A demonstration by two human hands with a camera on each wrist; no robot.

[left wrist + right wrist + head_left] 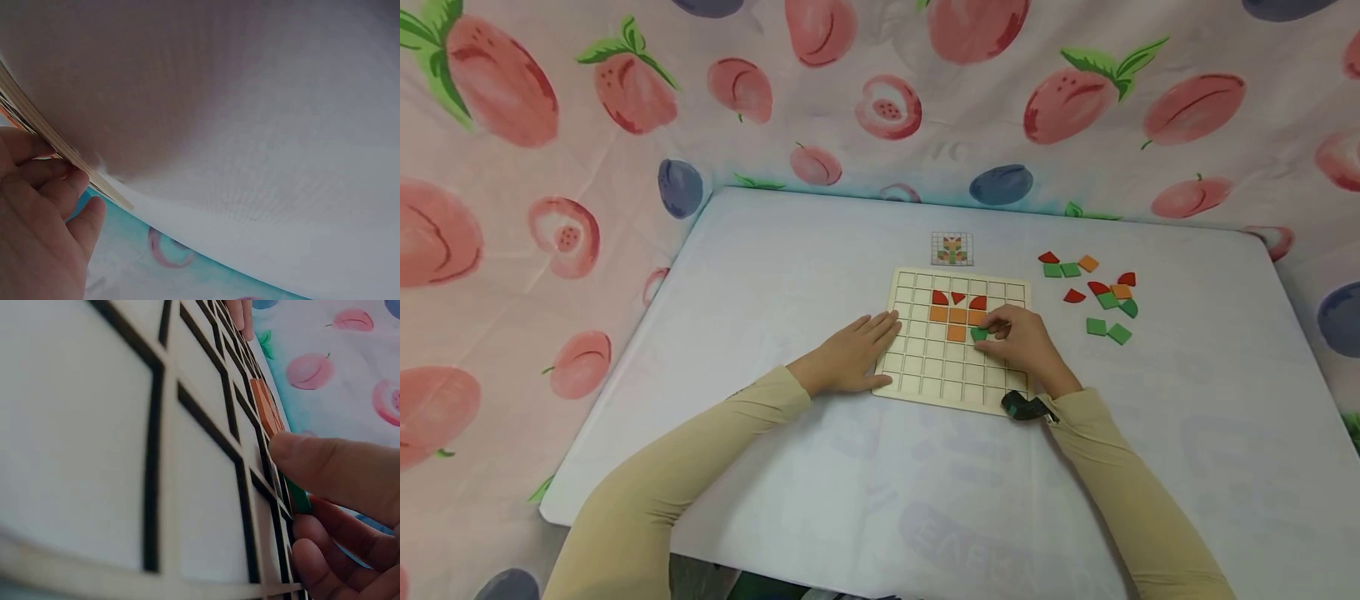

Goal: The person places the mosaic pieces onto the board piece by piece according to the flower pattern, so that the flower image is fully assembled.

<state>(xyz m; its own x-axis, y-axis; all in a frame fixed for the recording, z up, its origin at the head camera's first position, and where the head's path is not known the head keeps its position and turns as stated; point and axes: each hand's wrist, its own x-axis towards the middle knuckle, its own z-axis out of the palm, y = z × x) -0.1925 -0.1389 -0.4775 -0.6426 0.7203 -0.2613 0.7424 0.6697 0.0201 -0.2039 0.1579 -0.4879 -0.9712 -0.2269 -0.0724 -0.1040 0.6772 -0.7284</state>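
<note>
A pale wooden grid board (pixel 917 367) lies on the white table. Orange square tiles (pixel 957 333) and red tiles (pixel 940 297) sit in its upper middle cells. My right hand (pixel 1026 343) pinches a green tile (pixel 978 333) between thumb and fingers, at the cell right of the lowest orange square; the right wrist view shows this green tile (pixel 299 497) low against the grid. With fingers extended, my left hand (pixel 853 354) rests at the board's left edge. The left wrist view shows that hand's fingers (pixel 65 194) touching the board's side (pixel 62 147).
A small pattern card (pixel 952 248) lies behind the board. To the right are loose green tiles (pixel 1096 327), red tiles (pixel 1074 296) and orange tiles (pixel 1088 263), some overlapping. A black wrist strap (pixel 1024 406) is on the right wrist. A fruit-print cloth (pixel 887 108) hangs behind the table.
</note>
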